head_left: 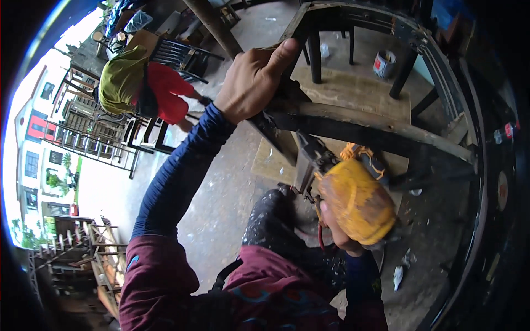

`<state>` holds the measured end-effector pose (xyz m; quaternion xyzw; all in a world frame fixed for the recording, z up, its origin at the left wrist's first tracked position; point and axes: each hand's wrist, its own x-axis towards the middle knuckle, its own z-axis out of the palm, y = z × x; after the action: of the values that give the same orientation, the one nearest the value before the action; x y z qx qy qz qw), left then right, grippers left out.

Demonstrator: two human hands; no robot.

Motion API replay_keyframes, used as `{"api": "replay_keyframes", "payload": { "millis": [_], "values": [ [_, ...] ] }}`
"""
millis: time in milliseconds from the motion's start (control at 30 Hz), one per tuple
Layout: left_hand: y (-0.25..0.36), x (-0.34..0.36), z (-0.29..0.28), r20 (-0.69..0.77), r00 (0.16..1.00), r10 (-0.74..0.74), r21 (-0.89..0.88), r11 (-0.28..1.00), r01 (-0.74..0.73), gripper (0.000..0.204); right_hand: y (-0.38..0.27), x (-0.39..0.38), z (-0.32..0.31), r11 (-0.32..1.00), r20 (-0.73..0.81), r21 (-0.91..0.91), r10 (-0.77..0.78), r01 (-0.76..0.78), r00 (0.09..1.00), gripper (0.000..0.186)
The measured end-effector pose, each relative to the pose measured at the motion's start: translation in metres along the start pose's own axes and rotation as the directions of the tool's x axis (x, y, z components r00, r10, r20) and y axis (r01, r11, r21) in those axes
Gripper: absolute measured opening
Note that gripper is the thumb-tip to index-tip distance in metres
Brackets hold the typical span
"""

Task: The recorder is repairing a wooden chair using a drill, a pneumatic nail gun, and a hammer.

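My left hand (pixel 248 83) grips a dark, worn wooden frame (pixel 364 126) at a corner near the upper middle, thumb along the edge, fingers mostly hidden over it. My right hand (pixel 338 226) is closed round the handle of a scuffed yellow pneumatic nail gun (pixel 356 201), its dark nose tilted up-left against or near the underside of the frame's lower rail; I cannot tell whether they touch. A red hose hangs below the gun. A yellow-and-black cordless power tool (pixel 372 165) lies on a wooden board (pixel 270 165) behind the nail gun.
A co-worker (pixel 160 91) in red shorts bends at upper left among dark chairs (pixel 179 55). A paint can (pixel 383 63) stands under the frame. Wooden pieces (pixel 102 259) are piled at lower left. The concrete floor (pixel 199 215) stretches left toward a bright open side.
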<state>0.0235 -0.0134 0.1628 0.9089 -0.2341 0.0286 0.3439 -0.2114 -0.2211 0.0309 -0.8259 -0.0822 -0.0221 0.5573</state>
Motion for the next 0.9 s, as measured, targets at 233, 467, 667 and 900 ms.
{"api": "replay_keyframes", "payload": {
  "millis": [233,467,667,900],
  "values": [
    [-0.011,-0.001,-0.013,-0.221,0.967,0.123,0.172,0.981,-0.086,0.062,-0.024,0.003,0.093,0.993,-0.151,0.071,-0.083,0.095,0.985,0.062],
    [-0.019,0.003,-0.008,-0.163,0.972,0.170,0.153,0.977,-0.146,0.066,-0.013,0.002,0.139,0.979,-0.274,0.203,0.077,-0.020,0.959,0.074],
    [-0.006,-0.002,-0.006,-0.104,0.991,0.088,0.233,0.971,-0.062,0.058,-0.015,0.006,0.167,0.728,-0.320,0.686,0.277,0.019,0.906,0.066],
    [-0.023,0.005,-0.010,-0.209,0.939,0.273,0.255,0.942,-0.217,0.073,-0.001,0.015,0.205,0.302,-0.174,0.952,0.425,0.042,0.888,0.065]
  ]
}}
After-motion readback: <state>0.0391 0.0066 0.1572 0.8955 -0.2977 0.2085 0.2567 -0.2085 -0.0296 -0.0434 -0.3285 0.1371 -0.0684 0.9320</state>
